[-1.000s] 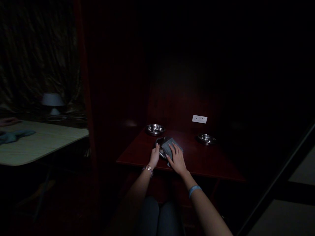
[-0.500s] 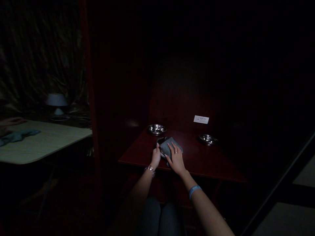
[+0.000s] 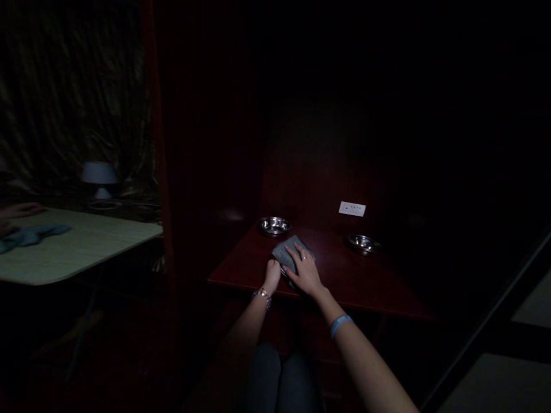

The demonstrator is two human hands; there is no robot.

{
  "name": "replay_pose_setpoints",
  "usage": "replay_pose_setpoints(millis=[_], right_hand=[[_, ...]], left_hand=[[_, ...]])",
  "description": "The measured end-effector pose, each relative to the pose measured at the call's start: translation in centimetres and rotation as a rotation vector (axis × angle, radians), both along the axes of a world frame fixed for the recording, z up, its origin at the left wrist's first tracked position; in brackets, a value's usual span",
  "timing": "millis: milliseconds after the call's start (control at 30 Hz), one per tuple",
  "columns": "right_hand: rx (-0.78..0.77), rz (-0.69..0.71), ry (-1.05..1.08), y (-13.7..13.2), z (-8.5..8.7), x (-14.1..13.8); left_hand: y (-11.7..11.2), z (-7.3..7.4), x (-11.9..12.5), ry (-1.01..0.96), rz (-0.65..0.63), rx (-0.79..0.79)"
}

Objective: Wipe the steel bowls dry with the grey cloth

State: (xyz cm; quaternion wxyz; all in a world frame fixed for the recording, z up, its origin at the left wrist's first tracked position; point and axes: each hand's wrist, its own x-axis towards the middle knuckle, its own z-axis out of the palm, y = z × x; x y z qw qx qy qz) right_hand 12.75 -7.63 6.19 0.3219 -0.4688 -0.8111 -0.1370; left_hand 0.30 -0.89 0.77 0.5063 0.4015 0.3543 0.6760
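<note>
On a dark red table (image 3: 344, 281) my right hand (image 3: 305, 274) lies flat, fingers spread, pressing a grey cloth (image 3: 289, 251) down over a steel bowl. The cloth hides nearly all of that bowl; only a glint of rim (image 3: 282, 269) shows between my hands. My left hand (image 3: 272, 274) is curled around the bowl's near left edge. A beaded bracelet is on my left wrist, a blue band on my right.
Two more steel bowls stand on the table, one at the back left (image 3: 274, 225) and one at the right (image 3: 364, 244). A white plate (image 3: 352, 209) is on the dark back panel. To the left, a pale table (image 3: 86, 246) carries a blue cloth (image 3: 32, 235), another person's hand (image 3: 17, 211) and a lamp (image 3: 100, 175).
My right hand has slid the grey cloth to the left and farther over the bowl, so the bowl's open inside no longer shows. My left hand has stayed at the rim.
</note>
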Motion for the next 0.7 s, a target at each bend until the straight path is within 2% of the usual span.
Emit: replay_pose_setpoints(millis=[233,400,700], right_hand=[[-0.093,0.024,-0.020,0.4,1.0,0.5],[-0.163,-0.009,0.044,1.2,1.3,1.0],[-0.336,-0.057,0.145,2.7,1.9,1.6]], left_hand=[[-0.5,0.5,0.0,0.031,-0.024,-0.007],[-0.6,0.6,0.1,0.047,-0.081,0.003],[-0.4,0.8,0.0,0.138,-0.109,-0.019]])
